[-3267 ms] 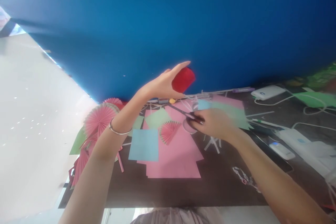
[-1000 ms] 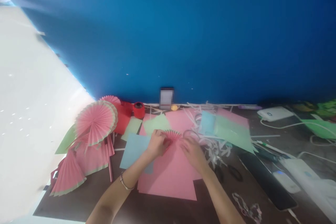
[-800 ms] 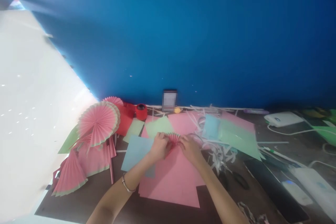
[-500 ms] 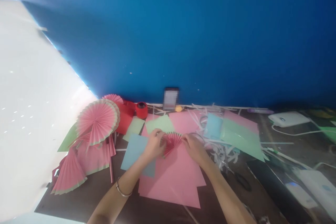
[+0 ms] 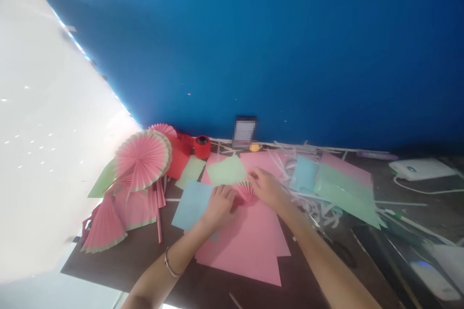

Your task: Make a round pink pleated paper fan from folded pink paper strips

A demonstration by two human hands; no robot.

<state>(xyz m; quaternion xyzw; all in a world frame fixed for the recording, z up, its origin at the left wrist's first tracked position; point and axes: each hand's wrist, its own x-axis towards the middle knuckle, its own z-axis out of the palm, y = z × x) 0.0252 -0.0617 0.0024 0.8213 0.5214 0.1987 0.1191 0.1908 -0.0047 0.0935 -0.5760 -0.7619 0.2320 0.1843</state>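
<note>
A small pleated pink paper fan [image 5: 247, 192] is spread between my hands, above pink paper sheets [image 5: 246, 246]. My left hand [image 5: 220, 205] is closed at the fan's left side, its thumb hidden behind the fingers. On the fan's upper right edge, the bent fingers of my right hand [image 5: 266, 187] grip the folds. A light blue sheet [image 5: 190, 205] lies beside my left hand, and a pale green sheet [image 5: 227, 170] lies behind the fan.
Finished pink fans with pale green edges [image 5: 141, 159] stand at the left. A red tape roll [image 5: 202, 147] sits near the blue wall. White paper strips [image 5: 322, 210], a green sheet [image 5: 344, 190] and a white device [image 5: 422, 169] lie to the right.
My right hand has lifted slightly along the fan's edge, and my left hand has moved lower on its left side. The whole view has shifted a little.
</note>
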